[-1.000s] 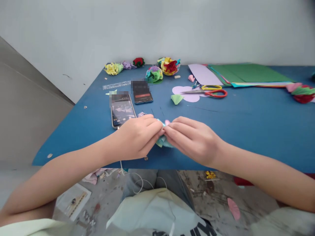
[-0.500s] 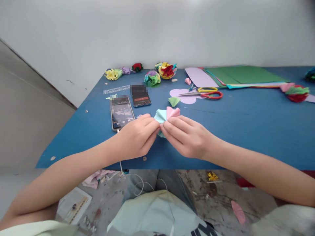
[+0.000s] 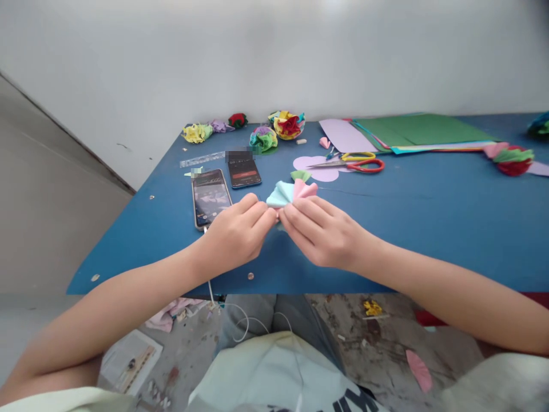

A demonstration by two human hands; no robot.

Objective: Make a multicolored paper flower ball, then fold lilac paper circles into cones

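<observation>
Both hands meet over the blue table, pinching a paper flower [image 3: 281, 195] with pleated light-blue and pink petals fanned out above the fingers. My left hand [image 3: 237, 232] is closed with its fingertips at the flower's lower left. My right hand [image 3: 328, 230] is closed too, thumb and fingers pressed on its base from the right. The fingers cover the flower's base. Just behind the petals lies a folded green paper piece [image 3: 301, 175]. Beyond it, scissors [image 3: 364, 166] with red and yellow handles rest partly on a lilac scalloped paper [image 3: 315, 167].
Two phones, one plugged into a white cable [image 3: 210, 292], lie left: a near phone [image 3: 211, 199] and a far phone [image 3: 243, 170]. A clear ruler [image 3: 202, 159] is behind them. Finished paper flowers [image 3: 290, 125] line the wall. Coloured sheets [image 3: 429, 130] lie at back right.
The flower has tilted and risen slightly in my fingers, its petals now overlapping the green paper piece in view. Both hands keep their pinch and have shifted only a little.
</observation>
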